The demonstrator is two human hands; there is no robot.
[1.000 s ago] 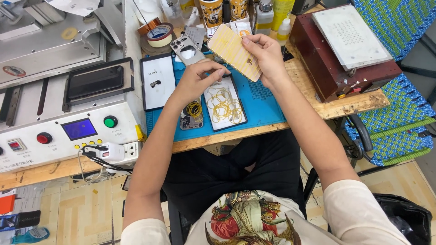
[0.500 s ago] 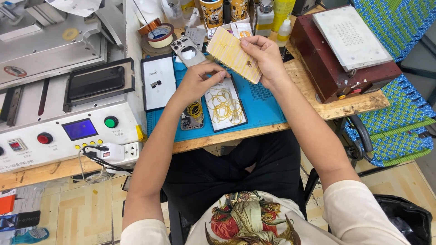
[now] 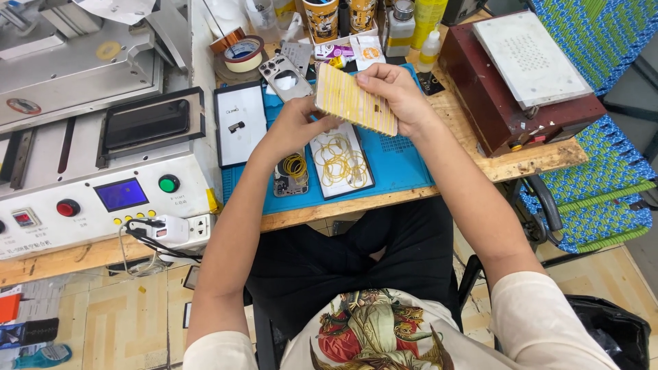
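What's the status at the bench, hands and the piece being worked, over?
Left hand and right hand both grip the flat panel wrapped in yellow rubber bands. Held above the blue mat. Nothing blocking.

Blue work mat (image 3: pixel 404 161), tape roll (image 3: pixel 243 55), white machine (image 3: pixel 103 137), maroon hot plate (image 3: pixel 514 82)

Blue screen (image 3: pixel 120 194) glowed on white machine's (image 3: pixel 82 171) front panel, far left; small red display (image 3: pixel 25 218) beside it. Yellow-labelled cans (image 3: pixel 322 19) stood at bench back.
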